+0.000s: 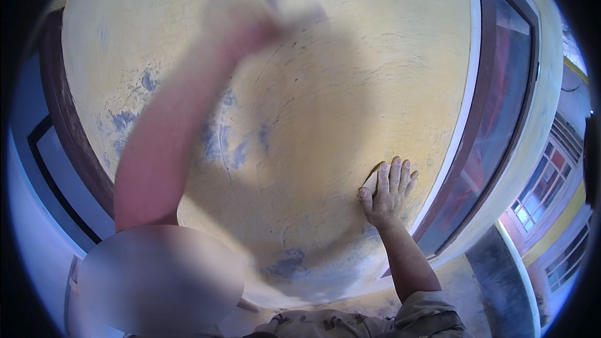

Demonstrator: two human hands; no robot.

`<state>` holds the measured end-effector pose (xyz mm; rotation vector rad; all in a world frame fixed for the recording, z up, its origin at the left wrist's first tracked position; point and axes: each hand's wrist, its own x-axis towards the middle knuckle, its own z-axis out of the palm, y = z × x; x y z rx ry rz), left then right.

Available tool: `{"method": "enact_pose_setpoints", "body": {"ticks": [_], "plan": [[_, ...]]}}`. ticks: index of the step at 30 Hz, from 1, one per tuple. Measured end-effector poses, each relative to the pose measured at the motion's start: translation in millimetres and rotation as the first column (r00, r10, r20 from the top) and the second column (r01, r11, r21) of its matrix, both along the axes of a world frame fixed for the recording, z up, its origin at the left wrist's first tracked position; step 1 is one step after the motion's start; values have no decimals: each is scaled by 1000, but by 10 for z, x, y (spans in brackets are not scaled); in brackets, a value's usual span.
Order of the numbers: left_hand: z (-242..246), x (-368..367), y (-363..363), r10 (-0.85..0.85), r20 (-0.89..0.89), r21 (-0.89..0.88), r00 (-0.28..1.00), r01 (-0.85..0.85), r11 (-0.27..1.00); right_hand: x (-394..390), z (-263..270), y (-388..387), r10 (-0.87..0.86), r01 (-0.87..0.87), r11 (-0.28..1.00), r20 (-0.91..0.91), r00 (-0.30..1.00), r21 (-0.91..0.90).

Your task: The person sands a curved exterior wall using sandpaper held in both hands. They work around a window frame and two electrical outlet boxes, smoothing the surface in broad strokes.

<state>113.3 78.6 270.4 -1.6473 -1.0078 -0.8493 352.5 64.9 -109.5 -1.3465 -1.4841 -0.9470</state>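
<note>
A worn yellow plastered wall [319,117] fills the view before me. My right hand [387,192] lies flat against it at the lower right, dusty, its fingers spread. Under the thumb and fingers is a small pale flat piece [371,181], pressed to the wall; most of it is covered, and its material is unclear. At the upper left a raised arm, which appears to be mine, reaches high across the wall. My left hand [244,16] at its end is smeared by motion. Whether it holds anything cannot be made out.
A brown-framed glass window [497,117] borders the wall at right. At left stands a dark brown frame [77,103] beside a blue-grey panel. Grey bare patches [288,263] mark the wall. A blurred oval [162,281] hides the lower left. Another building's window [544,188] shows far right.
</note>
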Motion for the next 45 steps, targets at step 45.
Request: {"method": "enact_pose_setpoints", "body": {"ticks": [45], "plan": [[-2050,97,-10,-438,-545,-571,715,67,818,53,88,36,147,-159,983,129,981,86]]}}
